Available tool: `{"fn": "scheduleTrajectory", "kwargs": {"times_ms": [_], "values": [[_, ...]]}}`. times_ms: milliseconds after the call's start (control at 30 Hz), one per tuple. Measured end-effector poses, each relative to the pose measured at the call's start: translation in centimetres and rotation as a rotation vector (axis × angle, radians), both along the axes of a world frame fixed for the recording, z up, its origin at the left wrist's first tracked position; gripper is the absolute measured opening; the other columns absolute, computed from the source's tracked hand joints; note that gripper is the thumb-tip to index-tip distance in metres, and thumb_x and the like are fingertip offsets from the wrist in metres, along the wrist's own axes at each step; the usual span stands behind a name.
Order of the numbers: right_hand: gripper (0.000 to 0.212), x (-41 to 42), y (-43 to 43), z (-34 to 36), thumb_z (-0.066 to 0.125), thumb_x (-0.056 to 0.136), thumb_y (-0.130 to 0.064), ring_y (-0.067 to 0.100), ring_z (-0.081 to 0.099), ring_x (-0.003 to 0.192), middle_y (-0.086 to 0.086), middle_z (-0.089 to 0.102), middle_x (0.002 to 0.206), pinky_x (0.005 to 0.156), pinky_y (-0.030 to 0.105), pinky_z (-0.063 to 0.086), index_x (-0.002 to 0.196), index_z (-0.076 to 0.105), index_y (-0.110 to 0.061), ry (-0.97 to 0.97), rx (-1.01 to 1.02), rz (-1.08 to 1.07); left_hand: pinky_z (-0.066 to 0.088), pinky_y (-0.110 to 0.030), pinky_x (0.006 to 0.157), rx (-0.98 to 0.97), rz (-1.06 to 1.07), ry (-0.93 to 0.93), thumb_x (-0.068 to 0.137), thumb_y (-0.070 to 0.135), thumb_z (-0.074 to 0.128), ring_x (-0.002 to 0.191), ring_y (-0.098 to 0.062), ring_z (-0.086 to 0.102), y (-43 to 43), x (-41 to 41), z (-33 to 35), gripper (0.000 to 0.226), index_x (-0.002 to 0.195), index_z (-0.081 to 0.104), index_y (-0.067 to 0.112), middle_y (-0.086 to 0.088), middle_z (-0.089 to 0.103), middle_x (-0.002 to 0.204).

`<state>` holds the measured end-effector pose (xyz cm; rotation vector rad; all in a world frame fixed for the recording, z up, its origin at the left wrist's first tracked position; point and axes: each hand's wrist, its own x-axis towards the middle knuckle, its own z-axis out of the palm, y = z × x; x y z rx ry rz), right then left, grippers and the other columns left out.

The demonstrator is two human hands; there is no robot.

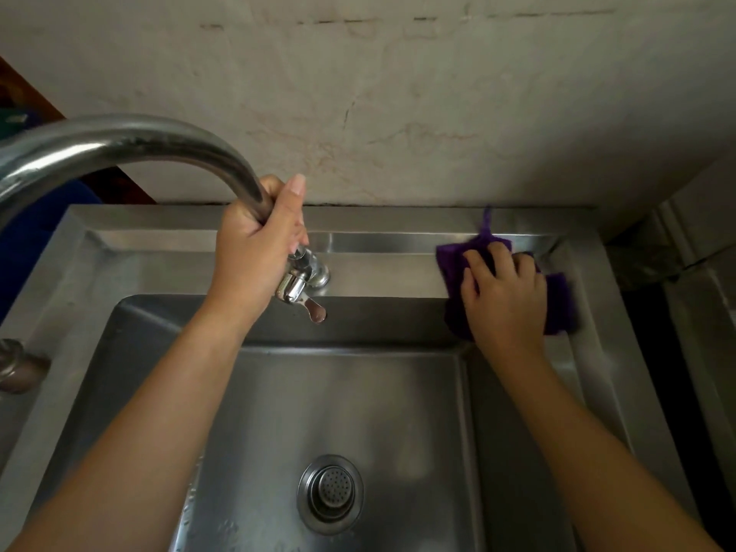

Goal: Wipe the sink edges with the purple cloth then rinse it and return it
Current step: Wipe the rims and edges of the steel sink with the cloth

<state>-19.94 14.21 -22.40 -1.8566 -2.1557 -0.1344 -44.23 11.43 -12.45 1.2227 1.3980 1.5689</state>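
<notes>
— Fingers of the left hand [255, 241] first: what are they doing?

— Curled tight around the lower stem of the gooseneck faucet [131, 141], thumb standing up along the pipe. It is a full wrap, just above the faucet base [314, 272] on the back ledge. The small lever handle [312, 308] sticks out below the fist, over the basin, and the hand is not on it.

— And farther left?

— A second metal fitting [18, 366] sits on the left rim, partly cut off by the picture's edge. I cannot tell what it is.

— The middle?

— The stainless steel sink [119, 249] with its drain strainer [329, 494] in the basin floor. A few water drops lie on the basin floor near the left forearm. No water is running from the spout.

— Now the right side.

— The right hand [506, 296] lies palm down with its fingers slightly spread, pressing flat on the purple cloth [557, 300]. The cloth sits on the back right corner of the sink rim, its near edge hanging over the basin's lip. A thin loop or tag of the cloth points up toward the stained wall [398, 93].
</notes>
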Motion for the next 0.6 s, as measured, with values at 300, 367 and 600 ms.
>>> {"fn": "scheduleTrajectory", "kwargs": {"times_ms": [300, 367, 600], "values": [[0.033, 0.3, 0.2, -0.4, 0.042, 0.094, -0.018, 0.041, 0.048, 0.11, 0.019, 0.057, 0.125, 0.089, 0.048, 0.04, 0.12, 0.056, -0.003, 0.098, -0.008, -0.37, 0.04, -0.029, 0.057, 0.018, -0.013, -0.017, 0.088, 0.033, 0.052, 0.043, -0.008, 0.038, 0.2, -0.2, -0.1, 0.039, 0.051, 0.042, 0.026, 0.011, 0.039, 0.043], [0.033, -0.7, 0.4, -0.6, 0.04, 0.095, -0.016, 0.041, 0.046, 0.113, 0.021, 0.056, 0.127, 0.091, 0.049, 0.039, 0.12, 0.054, -0.001, 0.142, -0.007, -0.415, 0.039, -0.029, 0.057, 0.012, -0.017, -0.02, 0.089, 0.032, 0.052, 0.043, -0.008, 0.037, 0.3, -0.1, -0.1, 0.041, 0.049, 0.044, 0.027, 0.011, 0.038, 0.043], [0.031, -1.2, 0.3, -0.5, 0.04, 0.093, -0.015, 0.039, 0.052, 0.102, 0.022, 0.063, 0.113, 0.082, 0.044, 0.041, 0.111, 0.059, 0.001, 0.127, 0.028, -0.322, 0.039, -0.031, 0.059, 0.011, -0.001, -0.008, 0.087, 0.037, 0.053, 0.044, -0.008, 0.038, 0.3, 0.0, -0.3, 0.039, 0.051, 0.045, 0.028, 0.011, 0.038, 0.044]]}}
